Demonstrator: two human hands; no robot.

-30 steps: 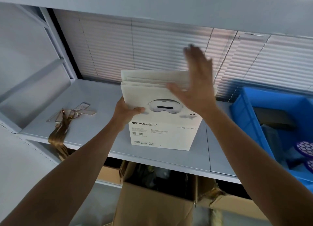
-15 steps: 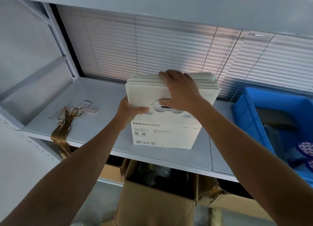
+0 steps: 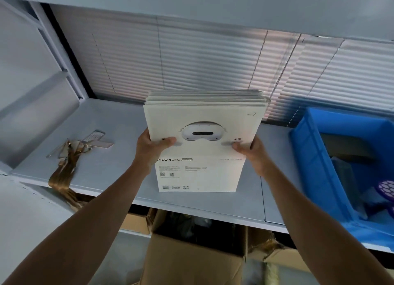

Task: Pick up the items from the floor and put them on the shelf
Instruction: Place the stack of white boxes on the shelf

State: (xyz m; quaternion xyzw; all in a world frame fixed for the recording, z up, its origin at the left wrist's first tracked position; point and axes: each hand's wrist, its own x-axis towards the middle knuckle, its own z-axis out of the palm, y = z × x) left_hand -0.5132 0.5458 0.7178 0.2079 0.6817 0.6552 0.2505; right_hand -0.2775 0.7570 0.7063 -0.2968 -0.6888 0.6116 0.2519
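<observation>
The grey metal shelf (image 3: 106,122) in front of you is flat and smooth. Behind it hang window blinds (image 3: 191,56) made of many thin, straight slats. On the right side of the shelf sits a blue plastic bin (image 3: 309,156) with hard, smooth walls and some dark things inside that are hard to make out. Under the shelf there is a brown cardboard box (image 3: 191,261) with its flaps open.

In the middle of the shelf stands the stack of flat white cards (image 3: 202,171). They are thin, stiff and square-cornered, and the front 1 shows a picture of a white headset. The stack stands up on its bottom edge, near the front of the shelf.

Your left hand (image 3: 149,150) grips the left edge of the stack, with the thumb pressed on the front. Your right hand (image 3: 251,154) grips the right edge the same way.

To the left, well apart from the stack, a shiny brown strap (image 3: 64,173) hangs over the shelf's front edge. Small flat metal pieces (image 3: 98,139) lie by its top end.
</observation>
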